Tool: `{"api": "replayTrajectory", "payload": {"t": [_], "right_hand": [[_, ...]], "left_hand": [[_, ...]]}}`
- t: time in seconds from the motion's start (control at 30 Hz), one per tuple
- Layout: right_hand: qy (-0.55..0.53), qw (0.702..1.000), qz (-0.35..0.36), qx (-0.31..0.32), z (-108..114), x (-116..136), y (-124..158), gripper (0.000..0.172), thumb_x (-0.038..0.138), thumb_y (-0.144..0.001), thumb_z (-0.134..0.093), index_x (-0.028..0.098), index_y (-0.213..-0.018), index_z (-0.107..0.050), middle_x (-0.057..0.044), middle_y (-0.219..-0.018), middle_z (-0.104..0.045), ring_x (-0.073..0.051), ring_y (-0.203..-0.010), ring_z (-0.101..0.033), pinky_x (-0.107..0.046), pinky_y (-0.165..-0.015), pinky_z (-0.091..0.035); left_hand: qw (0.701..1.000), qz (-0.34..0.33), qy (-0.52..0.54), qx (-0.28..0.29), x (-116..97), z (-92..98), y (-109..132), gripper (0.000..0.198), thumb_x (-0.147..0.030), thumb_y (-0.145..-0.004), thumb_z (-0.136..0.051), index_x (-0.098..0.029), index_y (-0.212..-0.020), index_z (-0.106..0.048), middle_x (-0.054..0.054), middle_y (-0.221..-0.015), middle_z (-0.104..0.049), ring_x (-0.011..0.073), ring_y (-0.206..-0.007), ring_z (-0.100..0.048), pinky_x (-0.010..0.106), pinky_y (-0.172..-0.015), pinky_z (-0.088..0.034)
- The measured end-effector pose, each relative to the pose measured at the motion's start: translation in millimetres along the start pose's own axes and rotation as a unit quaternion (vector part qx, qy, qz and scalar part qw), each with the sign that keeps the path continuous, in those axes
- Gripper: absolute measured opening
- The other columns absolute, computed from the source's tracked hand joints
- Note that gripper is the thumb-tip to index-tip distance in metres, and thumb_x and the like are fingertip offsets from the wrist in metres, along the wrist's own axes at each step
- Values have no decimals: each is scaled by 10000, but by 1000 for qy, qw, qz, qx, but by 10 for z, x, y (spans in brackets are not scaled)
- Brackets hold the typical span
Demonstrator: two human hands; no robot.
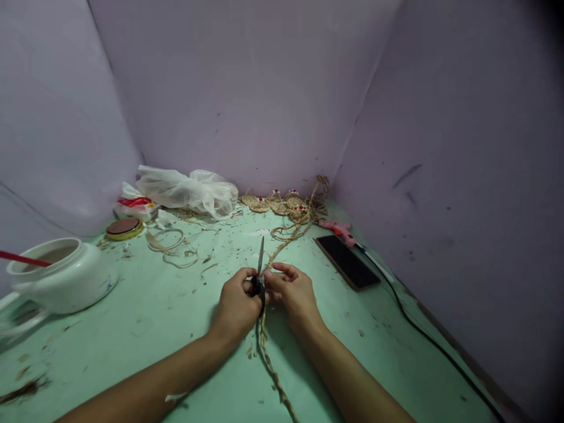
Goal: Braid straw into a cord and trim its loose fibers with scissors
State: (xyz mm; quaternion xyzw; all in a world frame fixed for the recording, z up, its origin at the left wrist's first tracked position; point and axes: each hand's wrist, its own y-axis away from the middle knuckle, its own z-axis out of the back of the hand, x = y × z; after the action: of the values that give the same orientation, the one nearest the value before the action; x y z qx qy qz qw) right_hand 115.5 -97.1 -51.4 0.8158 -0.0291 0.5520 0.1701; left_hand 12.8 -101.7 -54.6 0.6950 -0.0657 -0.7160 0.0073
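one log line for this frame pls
left hand: grips scissors, blades up | right hand: pinches jute rope | nearby: phone, glue gun

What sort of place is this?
Probably a home craft corner: left hand holds scissors, right hand a braided jute rope, with woven coasters and a pink glue gun on the scrap-littered green table.

The single head view looks forward and down from close above the green table [145,317], facing its corner walls.
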Motion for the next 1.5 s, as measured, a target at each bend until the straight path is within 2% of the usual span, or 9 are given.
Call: {"api": "replayTrajectory", "payload": {"t": [0.2,0.3,0.37,0.43,0.5,0.63,0.77,0.9,1.5], "right_hand": [[-4,1000,-17,-17,-7,12,2,354,142,-461,-720,104,-765,-544,-4,-486,-593,-123,-420,-542,-221,-410,-411],[-42,999,-18,-5,-1,35,-13,265,120,-461,-695,95,-696,-575,-8,-490,-591,-109,-442,-545,-217,-456,-429],[-64,997,-30,14,8,43,-32,218,119,-464,-684,96,-658,-587,-7,-487,-585,-104,-440,-540,-223,-474,-439],[-76,996,-42,29,18,38,-55,191,118,-472,-679,100,-642,-592,-10,-490,-583,-101,-432,-533,-229,-479,-442],[-78,995,-44,36,27,24,-72,174,113,-486,-676,102,-640,-596,-10,-486,-577,-96,-422,-524,-226,-474,-437],[-59,995,-45,71,40,13,-61,133,132,-516,-671,94,-628,-611,-14,-494,-573,-90,-431,-520,-221,-482,-435],[-61,996,-12,69,53,38,-35,147,152,-511,-684,105,-635,-619,-3,-524,-582,-92,-459,-531,-226,-501,-442],[-59,997,-3,52,61,37,-47,214,142,-497,-691,118,-700,-631,10,-513,-586,-99,-446,-531,-243,-500,-442],[3,1000,31,-3,52,-14,-81,221,182,-489,-695,128,-700,-665,24,-521,-590,-96,-437,-503,-255,-478,-430]], "left_hand": [[994,-52,-88,45,94,5,6,265,-233,-634,-574,-175,-884,-511,-25,-591,-595,128,-561,-568,202,-503,-404],[982,-79,-171,30,46,119,-20,276,-310,-665,-565,-182,-903,-509,-31,-582,-577,124,-545,-545,204,-490,-376],[953,-117,-280,-3,-11,237,-34,309,-359,-670,-560,-190,-926,-522,-21,-618,-592,138,-575,-550,221,-519,-378],[909,-139,-392,-22,-60,355,-37,322,-352,-673,-548,-211,-962,-539,-6,-705,-629,162,-645,-574,246,-578,-393],[870,-158,-467,-4,-83,441,-29,322,-278,-680,-513,-246,-997,-554,-5,-819,-656,176,-743,-594,262,-647,-405],[809,-219,-544,40,-84,496,3,417,-209,-692,-446,-263,-1096,-533,0,-966,-647,186,-892,-584,279,-735,-412],[751,-221,-622,14,-133,506,30,438,-243,-706,-439,-238,-1138,-512,30,-915,-647,218,-856,-590,307,-683,-415],[713,-231,-661,32,-188,531,63,455,-235,-705,-437,-228,-1157,-496,47,-891,-638,235,-817,-591,323,-650,-413],[686,-229,-689,39,-172,554,5,461,-152,-742,-389,-219,-1189,-481,54,-841,-642,233,-724,-609,326,-585,-419]]}}
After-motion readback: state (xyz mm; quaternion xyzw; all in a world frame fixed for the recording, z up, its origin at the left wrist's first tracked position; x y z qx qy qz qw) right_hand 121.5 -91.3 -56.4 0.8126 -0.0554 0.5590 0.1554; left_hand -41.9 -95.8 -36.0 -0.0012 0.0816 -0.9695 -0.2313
